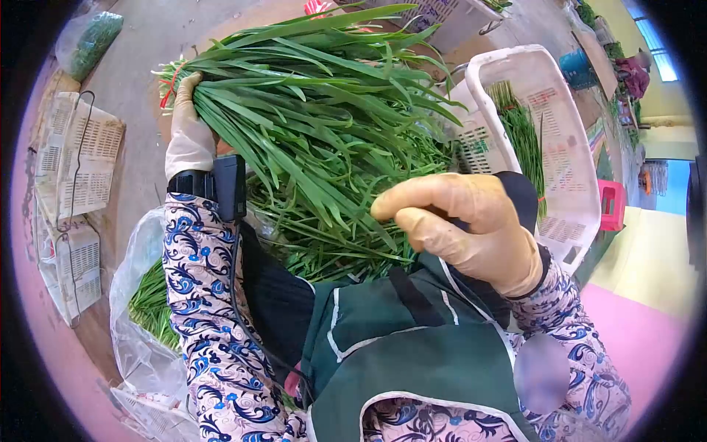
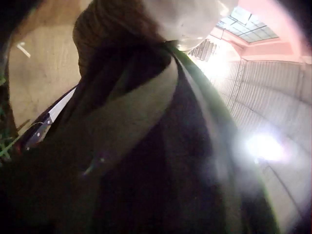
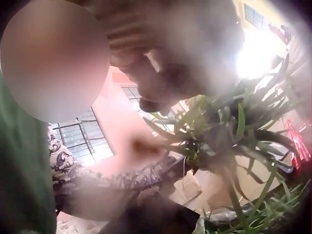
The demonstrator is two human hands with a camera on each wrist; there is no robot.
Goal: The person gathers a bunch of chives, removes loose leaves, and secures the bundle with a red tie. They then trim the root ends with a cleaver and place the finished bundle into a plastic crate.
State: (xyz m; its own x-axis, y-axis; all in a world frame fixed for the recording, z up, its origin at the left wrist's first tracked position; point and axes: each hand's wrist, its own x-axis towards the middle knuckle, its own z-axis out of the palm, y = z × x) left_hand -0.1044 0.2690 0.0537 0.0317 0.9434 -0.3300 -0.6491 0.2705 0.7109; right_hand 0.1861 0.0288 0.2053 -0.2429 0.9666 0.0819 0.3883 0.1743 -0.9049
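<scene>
The left hand (image 1: 190, 121), in a pale glove, grips a large bundle of long flat green leaves (image 1: 309, 96) close to its base, where a red band (image 1: 172, 85) circles the stems. The leaf tips fan out to the right. In the left wrist view the leaves are dark and blurred, below the glove (image 2: 187, 17). Over the lap, to the right of the leaves, the gloved right hand (image 1: 468, 228) is raised with its fingers loosely bent and nothing visible in them. The right wrist view shows this hand (image 3: 170, 58) blurred, above leaf tips (image 3: 219, 126).
More loose greens (image 1: 346, 250) lie below the bundle. At the right stands a white crate (image 1: 578, 169) with green stalks; beside it is a pink stool (image 1: 611, 206). Plastic bags of greens (image 1: 151, 302) and white crates (image 1: 81, 169) are at the left. Red strings (image 3: 295, 141) hang beyond the leaves.
</scene>
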